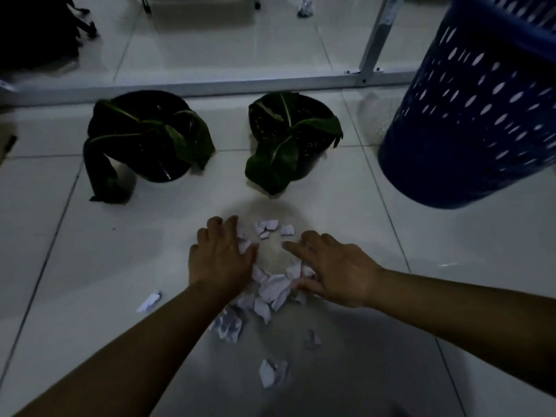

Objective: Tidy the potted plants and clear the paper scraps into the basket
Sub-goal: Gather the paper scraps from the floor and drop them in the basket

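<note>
The tiled floor (361,188) carries everything here, and the light is dim. The blue perforated basket (469,115) stands at the far right, well apart from the paper. Along the white frame rail (210,85) sit two potted plants: the left pot (150,136), with a leaf drooping to the floor, and the right pot (293,136), both upright as far as the gloom allows. Nearer the person lies the main heap of paper scraps (270,288), between the two hands. The left hand (221,257) lies flat, fingers spread wide, its edge against the scraps; the right hand (334,269) is likewise spread and low, its thumb touching the heap. Neither hand holds anything yet.

The step in hand looks like raking the scraps together. To do it well, sweep both palms inward along the floor so the heap bunches tightly, then cup from beneath on both sides before lifting, since loose torn bits will slip out of a slack hold. Strays need separate passes: a small cluster (266,227) just beyond the hands, a scrap (149,301) to the left, another (272,372) close to the person, and a crumpled piece (305,9) far off.

No brand, label or writing can be read anywhere
</note>
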